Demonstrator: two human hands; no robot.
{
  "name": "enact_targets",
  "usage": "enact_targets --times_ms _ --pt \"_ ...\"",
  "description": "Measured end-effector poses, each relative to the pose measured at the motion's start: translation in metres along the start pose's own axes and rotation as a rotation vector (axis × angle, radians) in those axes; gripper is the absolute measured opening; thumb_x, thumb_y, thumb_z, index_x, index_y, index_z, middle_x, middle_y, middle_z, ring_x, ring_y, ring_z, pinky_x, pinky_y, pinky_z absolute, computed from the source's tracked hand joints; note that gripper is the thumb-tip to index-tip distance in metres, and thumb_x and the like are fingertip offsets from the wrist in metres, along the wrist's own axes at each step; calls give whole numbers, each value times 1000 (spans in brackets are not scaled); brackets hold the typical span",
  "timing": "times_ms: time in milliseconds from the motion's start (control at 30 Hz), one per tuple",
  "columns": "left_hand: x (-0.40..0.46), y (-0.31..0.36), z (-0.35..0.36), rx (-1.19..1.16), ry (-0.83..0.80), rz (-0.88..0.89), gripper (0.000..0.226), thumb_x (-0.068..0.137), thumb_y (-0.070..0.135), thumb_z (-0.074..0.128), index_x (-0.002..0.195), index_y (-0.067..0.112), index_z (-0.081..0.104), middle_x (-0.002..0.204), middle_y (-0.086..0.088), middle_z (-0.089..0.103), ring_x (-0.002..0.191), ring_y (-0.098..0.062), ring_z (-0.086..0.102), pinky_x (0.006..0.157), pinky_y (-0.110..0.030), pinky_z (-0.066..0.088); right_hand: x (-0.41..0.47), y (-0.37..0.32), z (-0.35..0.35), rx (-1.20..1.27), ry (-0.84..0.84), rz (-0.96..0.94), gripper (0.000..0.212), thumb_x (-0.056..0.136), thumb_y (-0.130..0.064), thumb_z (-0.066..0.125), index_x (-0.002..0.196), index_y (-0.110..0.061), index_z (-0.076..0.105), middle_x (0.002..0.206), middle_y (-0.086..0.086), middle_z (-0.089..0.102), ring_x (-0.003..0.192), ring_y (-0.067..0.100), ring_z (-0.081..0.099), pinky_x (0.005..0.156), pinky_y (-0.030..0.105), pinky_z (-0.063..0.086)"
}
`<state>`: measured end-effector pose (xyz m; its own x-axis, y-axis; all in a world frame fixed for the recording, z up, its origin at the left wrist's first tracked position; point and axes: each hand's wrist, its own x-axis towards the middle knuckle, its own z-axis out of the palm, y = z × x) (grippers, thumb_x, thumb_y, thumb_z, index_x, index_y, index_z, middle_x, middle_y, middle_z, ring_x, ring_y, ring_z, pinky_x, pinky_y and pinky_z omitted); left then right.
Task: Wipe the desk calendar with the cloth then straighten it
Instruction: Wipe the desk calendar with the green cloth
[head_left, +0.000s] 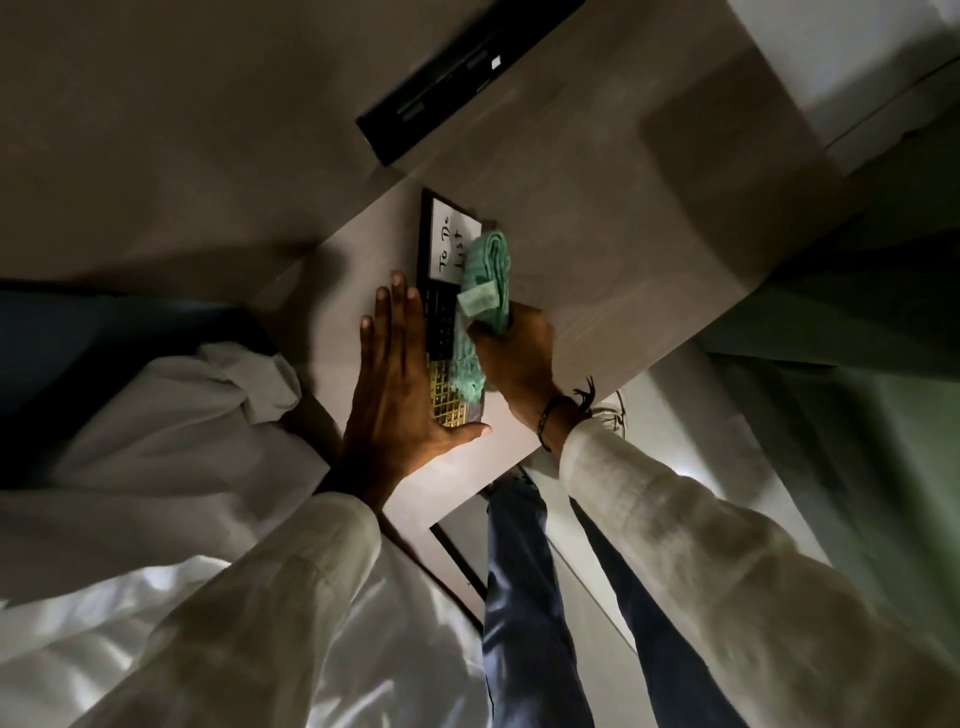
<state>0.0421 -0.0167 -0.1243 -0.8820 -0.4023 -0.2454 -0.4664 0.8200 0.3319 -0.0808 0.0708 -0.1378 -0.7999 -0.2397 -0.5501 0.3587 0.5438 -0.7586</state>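
The desk calendar (440, 306) lies flat on the pale desk (597, 249), a dark frame with a white "To Do List" panel at its far end and a gold date grid at its near end. My left hand (395, 384) rests flat with fingers spread along the calendar's left side, thumb across its near edge. My right hand (519, 353) is closed on a bunched green cloth (480, 291), which presses on the calendar's right half and hides part of it.
A black flat device (457, 73) sits at the back of the desk. The desk's near corner (431, 525) ends just behind my wrists, with floor and my legs below. A curtain (857, 312) hangs at the right.
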Motion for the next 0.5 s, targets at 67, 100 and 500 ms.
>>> enact_targets --times_ms 67,100,500 --pt "1 3 1 -9 -10 -10 164 50 83 81 167 -1 4 177 -25 5 165 -40 7 134 -54 10 5 -1 -2 -17 12 27 7 84 -5 70 87 -3 75 72 8 69 43 -6 55 42 10 41" --pt "1 3 2 -16 -7 -14 164 50 83 81 167 -1 4 177 -24 4 166 -40 6 134 -54 10 5 -3 -1 -16 21 8 9 83 -6 71 91 -4 76 75 8 72 47 -6 59 45 11 45" --pt "-1 -1 2 -13 -6 -6 165 50 78 88 166 -3 4 176 -26 5 165 -42 7 134 -54 9 1 -3 6 -39 30 -133 14 84 -12 71 95 -6 77 89 13 79 73 17 72 63 25 59"
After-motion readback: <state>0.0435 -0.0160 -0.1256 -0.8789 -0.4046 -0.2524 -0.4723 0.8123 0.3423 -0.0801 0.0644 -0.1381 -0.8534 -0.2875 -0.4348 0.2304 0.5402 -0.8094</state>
